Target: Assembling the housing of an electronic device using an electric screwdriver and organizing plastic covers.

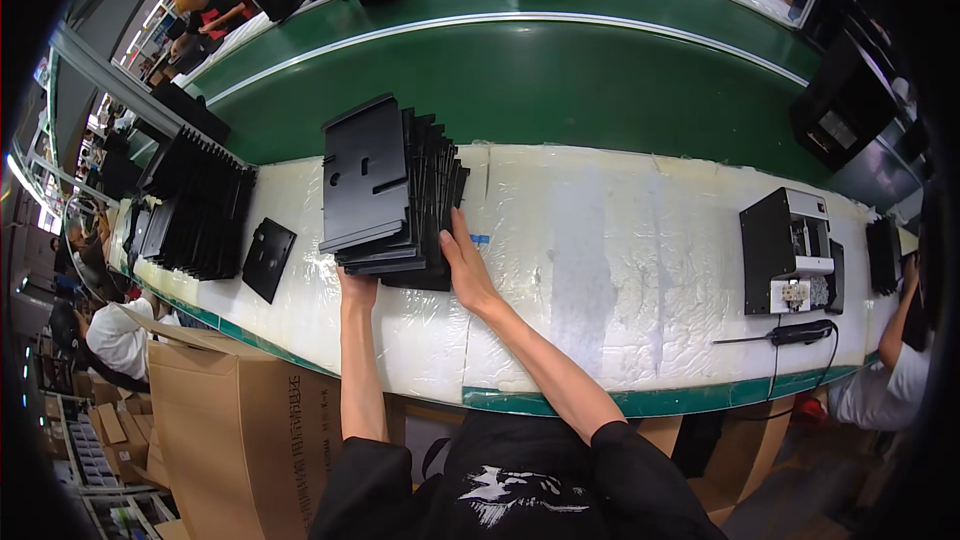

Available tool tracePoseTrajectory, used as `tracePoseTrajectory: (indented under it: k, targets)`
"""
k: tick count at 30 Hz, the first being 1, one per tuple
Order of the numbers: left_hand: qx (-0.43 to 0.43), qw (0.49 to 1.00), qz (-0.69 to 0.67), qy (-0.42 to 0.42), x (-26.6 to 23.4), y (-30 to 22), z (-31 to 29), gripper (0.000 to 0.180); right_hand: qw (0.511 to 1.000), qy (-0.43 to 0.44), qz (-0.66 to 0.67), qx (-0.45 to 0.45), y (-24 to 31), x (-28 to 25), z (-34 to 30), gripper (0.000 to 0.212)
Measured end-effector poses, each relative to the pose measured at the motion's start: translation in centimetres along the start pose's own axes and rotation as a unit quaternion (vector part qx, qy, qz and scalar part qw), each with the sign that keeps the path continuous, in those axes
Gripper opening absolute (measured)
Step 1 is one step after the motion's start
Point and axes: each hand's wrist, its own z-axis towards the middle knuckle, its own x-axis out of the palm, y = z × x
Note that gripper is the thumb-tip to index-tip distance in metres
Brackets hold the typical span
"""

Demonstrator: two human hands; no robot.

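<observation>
A tall stack of black plastic panels (pixel 365 180) stands left of centre on the white covered worktop, its layers fanned out unevenly toward the right. My left hand (pixel 358 286) grips the stack at its near edge, the fingers hidden beneath the panels. Against the stack's right side presses my right hand (pixel 466 265), thumb and fingers along the panel edges. Between them the two hands hold the stack. To its left a single black panel (pixel 268 260) lies flat on the worktop. Farther left is another large pile of black panels (pixel 205 205).
A screw feeder (pixel 790 252) stands at the right, with a black electric screwdriver (pixel 800 332) and its cable before it. Beyond the worktop (pixel 600 270) runs a green conveyor belt (pixel 560 90). A cardboard box (pixel 235 420) sits below at left. Other people work at both sides.
</observation>
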Motion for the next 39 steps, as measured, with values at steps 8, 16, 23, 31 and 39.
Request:
tracePoseTrajectory:
  k: [8,16,23,31,39]
  targets:
    - [0.038,0.999,0.005,-0.008,-1.5,0.3,1.8,0.047,1.0,0.011,0.016,-0.001,0.3,1.5,1.8,0.068]
    - [0.037,0.998,-0.011,-0.059,-0.6,-0.5,2.5,0.045,0.998,-0.053,-0.005,-0.035,-0.6,2.6,2.0,0.067]
    - [0.133,0.985,-0.093,0.058,3.3,-7.2,1.7,0.057,0.992,-0.057,0.038,-0.109,2.9,2.2,1.0,0.065]
    - [0.164,0.957,0.163,0.176,5.5,-7.9,8.0,0.054,0.973,-0.093,-0.003,-0.212,4.1,3.7,1.6,0.058]
    - [0.03,0.974,0.037,0.223,6.3,-10.3,6.8,0.056,0.977,-0.09,-0.024,-0.194,4.8,5.1,0.8,0.057]
